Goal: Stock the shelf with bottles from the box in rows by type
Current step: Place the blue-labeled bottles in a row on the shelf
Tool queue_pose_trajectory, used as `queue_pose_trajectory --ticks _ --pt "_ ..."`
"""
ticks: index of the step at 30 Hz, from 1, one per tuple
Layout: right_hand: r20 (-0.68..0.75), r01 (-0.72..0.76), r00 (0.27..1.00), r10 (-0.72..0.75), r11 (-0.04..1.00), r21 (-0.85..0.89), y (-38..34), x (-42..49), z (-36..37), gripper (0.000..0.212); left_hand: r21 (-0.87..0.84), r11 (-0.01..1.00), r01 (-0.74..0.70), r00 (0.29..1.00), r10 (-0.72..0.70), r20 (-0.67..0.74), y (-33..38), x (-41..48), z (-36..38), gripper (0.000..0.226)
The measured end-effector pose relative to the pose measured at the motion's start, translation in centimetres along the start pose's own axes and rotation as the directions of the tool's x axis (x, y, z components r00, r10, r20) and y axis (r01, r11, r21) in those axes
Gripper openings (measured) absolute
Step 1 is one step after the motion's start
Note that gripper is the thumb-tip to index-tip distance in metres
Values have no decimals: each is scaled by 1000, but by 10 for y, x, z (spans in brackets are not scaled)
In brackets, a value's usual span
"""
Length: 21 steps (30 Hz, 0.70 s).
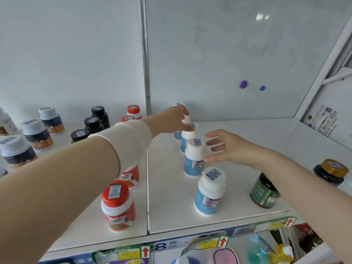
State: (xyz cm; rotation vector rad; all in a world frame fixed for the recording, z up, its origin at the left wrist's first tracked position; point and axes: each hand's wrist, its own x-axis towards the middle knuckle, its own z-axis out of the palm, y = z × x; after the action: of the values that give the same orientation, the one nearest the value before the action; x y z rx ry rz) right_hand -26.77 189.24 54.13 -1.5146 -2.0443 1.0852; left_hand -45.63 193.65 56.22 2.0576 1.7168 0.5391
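Pinching blue bottle [183, 144] cap near shelf [257, 136] back edge, my left hand [178, 119] squares row by type; right hand [228, 147] spread, empty.

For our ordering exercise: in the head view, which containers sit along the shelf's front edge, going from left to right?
Red-capped white plastic bottle with red label → white-capped plastic bottle with blue label → dark green bottle with white lettering → dark round jar with gold lid.
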Motion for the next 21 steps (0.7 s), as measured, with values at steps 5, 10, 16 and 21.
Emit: queue_pose_trajectory --ticks 5,10,16,21 --pt "-68 96 992 -109 979 -180 -43 -6 -14 66 408 912 51 978 37 -205 3 -55 -42 47" --pt "-113 231 938 -326 837 -496 -87 -15 38 58 757 623 197 962 26 -272 -9 -132 -60 42" --pt "34 468 832 -553 668 -578 -157 -50 135 48 842 383 379 923 -91 -374 -46 -242 -87 40" --pt "194 616 723 -663 492 -616 -226 -83 234 50 817 247 521 846 -279 -455 -104 -361 -117 43"
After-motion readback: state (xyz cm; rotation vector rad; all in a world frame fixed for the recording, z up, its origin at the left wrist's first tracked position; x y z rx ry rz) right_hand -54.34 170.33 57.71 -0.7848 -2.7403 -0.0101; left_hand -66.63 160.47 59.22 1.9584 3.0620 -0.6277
